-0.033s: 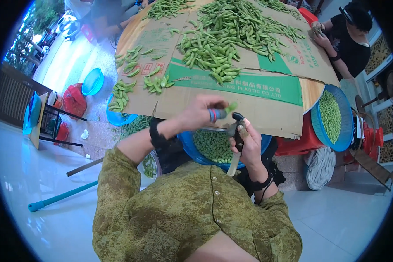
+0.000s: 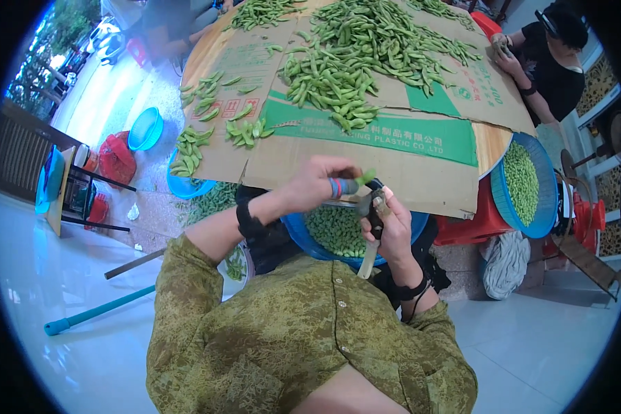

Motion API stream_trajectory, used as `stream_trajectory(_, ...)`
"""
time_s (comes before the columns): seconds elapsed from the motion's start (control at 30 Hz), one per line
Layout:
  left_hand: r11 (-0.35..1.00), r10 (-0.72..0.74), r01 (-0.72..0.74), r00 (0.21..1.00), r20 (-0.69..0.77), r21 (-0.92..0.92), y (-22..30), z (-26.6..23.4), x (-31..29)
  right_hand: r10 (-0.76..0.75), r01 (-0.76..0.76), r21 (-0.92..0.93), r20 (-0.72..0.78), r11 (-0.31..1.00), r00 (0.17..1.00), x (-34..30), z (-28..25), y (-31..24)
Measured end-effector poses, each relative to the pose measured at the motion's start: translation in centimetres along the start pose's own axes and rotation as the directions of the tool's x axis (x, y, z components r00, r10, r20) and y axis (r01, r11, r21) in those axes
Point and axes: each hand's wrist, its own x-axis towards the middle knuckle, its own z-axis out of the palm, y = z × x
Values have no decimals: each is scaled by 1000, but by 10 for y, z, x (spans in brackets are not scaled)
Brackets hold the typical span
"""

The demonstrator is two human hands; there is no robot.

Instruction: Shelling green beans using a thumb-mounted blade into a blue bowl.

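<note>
My left hand point(image 2: 317, 183), with coloured wraps on its fingers, pinches a green bean pod point(image 2: 369, 175) just above the near edge of the cardboard. Close against the pod is my right hand point(image 2: 395, 231), closed round a slim tool with a dark middle and a pale flat end point(image 2: 368, 261) pointing down toward me; its exact kind is unclear. A black cover sits on a fingertip there. Below both hands, a blue basin point(image 2: 296, 224) holds shelled green beans point(image 2: 334, 231). Ahead, a large heap of pods point(image 2: 366, 52) lies on the flattened cardboard point(image 2: 269, 165).
A second blue basin point(image 2: 556, 193) of shelled beans stands at right on a red stool point(image 2: 455, 231). Another person point(image 2: 555, 69) works at the far right. At left are empty pods point(image 2: 217, 200), a turquoise basin point(image 2: 146, 129) and a turquoise pole point(image 2: 107, 310).
My left hand has moved slightly right and down, bringing the pod up against the right hand. The right hand has barely shifted.
</note>
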Motion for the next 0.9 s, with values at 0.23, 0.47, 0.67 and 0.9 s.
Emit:
stream_trajectory(0.23, 995, 37, -31, 997, 62, -96, -14, 9, -12, 68, -76, 77, 110, 994, 992, -6, 4, 1)
stream_trajectory(0.47, 998, 37, -34, 998, 55, -56, -10, 7, -19, 75, -90, 133, 112, 987, 991, -10, 8, 5)
stream_trajectory(0.67, 988, 145, -144, 989, 16, -60, -31, 8, -18, 61, -68, 95, 72, 993, 996, -9, 4, 10)
stream_trajectory(0.9, 555, -247, 445, 895, 372, -703, -34, 4, -21, 154, -221, 304, 229, 927, 961, -6, 1, 3)
